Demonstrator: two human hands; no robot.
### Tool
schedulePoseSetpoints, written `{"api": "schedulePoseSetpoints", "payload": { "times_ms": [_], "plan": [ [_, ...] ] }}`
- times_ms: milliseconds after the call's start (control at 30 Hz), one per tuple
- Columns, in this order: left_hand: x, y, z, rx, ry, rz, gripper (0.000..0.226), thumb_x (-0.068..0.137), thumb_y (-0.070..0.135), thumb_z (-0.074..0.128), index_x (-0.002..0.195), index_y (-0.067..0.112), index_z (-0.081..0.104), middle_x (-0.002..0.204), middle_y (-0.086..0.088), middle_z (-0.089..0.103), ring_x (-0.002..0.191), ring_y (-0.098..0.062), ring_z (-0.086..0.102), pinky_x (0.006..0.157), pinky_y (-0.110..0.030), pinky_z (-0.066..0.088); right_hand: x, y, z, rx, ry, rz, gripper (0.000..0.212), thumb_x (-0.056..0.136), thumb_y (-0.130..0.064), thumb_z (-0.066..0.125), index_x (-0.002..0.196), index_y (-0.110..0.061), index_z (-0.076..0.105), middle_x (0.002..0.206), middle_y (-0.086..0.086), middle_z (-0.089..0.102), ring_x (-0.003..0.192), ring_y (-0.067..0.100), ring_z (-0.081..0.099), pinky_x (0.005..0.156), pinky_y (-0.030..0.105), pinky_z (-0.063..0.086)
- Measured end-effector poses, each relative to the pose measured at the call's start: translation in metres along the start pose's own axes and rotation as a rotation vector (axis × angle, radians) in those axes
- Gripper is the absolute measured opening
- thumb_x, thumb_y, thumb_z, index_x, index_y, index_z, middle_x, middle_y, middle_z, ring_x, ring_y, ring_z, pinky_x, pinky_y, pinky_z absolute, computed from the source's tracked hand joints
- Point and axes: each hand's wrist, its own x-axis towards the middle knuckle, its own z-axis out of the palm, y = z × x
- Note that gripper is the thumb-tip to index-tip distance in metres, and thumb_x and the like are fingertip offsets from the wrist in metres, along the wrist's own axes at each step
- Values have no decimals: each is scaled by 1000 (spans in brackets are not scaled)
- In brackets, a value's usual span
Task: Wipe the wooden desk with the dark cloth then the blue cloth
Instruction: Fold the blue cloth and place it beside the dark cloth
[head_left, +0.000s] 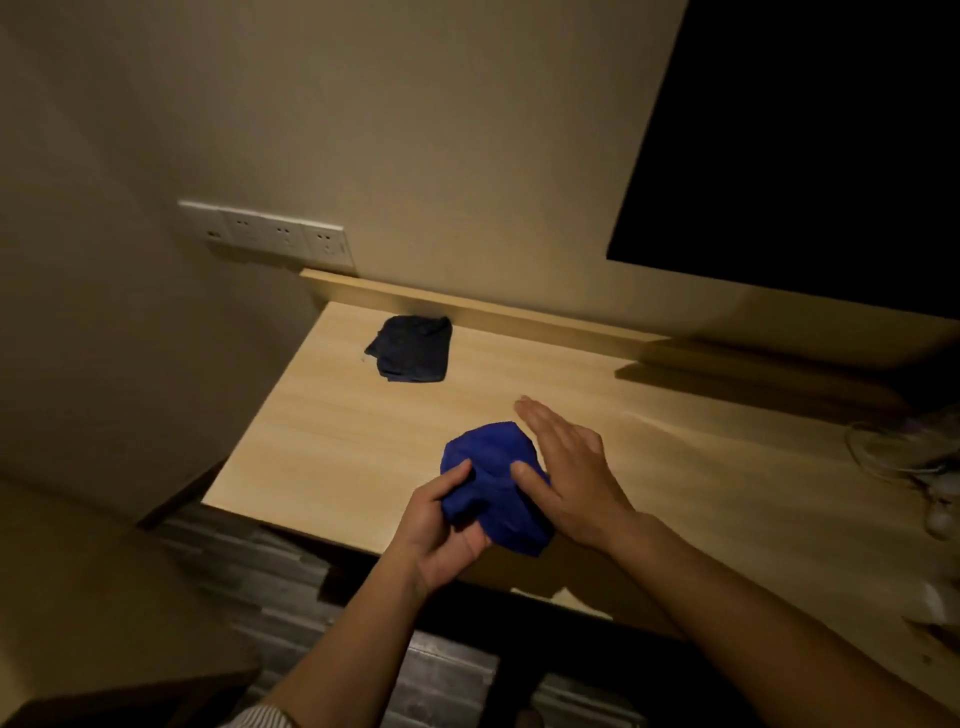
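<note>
The blue cloth (493, 483) is bunched up above the front edge of the light wooden desk (322, 431). My left hand (441, 535) grips its near left side from below, thumb on top. My right hand (566, 467) lies against the cloth's right side with flat, straight fingers and the thumb pressing into the fabric. The dark cloth (413, 349) lies folded at the back left of the desk, near the raised back ledge, apart from both hands.
White wall sockets (270, 236) sit above the desk's back left corner. A black screen (805, 156) hangs at the upper right. Cables and small pale objects (924, 467) lie at the desk's right end. Dark floor (270, 571) shows below the front edge.
</note>
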Motion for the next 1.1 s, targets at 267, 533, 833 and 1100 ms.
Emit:
{"api": "schedulePoseSetpoints", "payload": {
  "times_ms": [267, 533, 833, 1100],
  "plan": [
    [-14, 89, -7, -21, 24, 114, 37, 101, 18, 57, 122, -7, 73, 132, -31, 69, 106, -44, 76, 95, -55, 60, 74, -55, 25, 840, -20, 536, 43, 108, -36, 50, 96, -2, 72, 93, 13, 76, 81, 30, 66, 72, 36, 48],
    [13, 211, -72, 311, 276, 174, 32, 104, 16, 61, 133, 3, 65, 122, -17, 78, 110, -33, 75, 89, -41, 59, 174, -116, 97, 718, 107, 500, 26, 110, -35, 43, 102, -11, 53, 95, 9, 62, 83, 21, 61, 65, 28, 43],
    [125, 384, -137, 845, 190, 209, 21, 110, 25, 57, 126, 16, 68, 123, -8, 77, 114, -26, 74, 102, -47, 58, 329, -153, 171, 681, 287, 679, 19, 110, -37, 45, 107, -19, 52, 99, 2, 64, 86, 16, 65, 65, 24, 48],
    [222, 449, -174, 1708, 327, 294, 68, 103, 44, 64, 160, 22, 35, 157, -12, 44, 148, -36, 40, 119, -50, 36, 402, -112, 211, 79, 139, 719, 39, 106, -32, 55, 141, -18, 47, 132, 3, 49, 115, 21, 57, 94, 35, 52]
  ]
}}
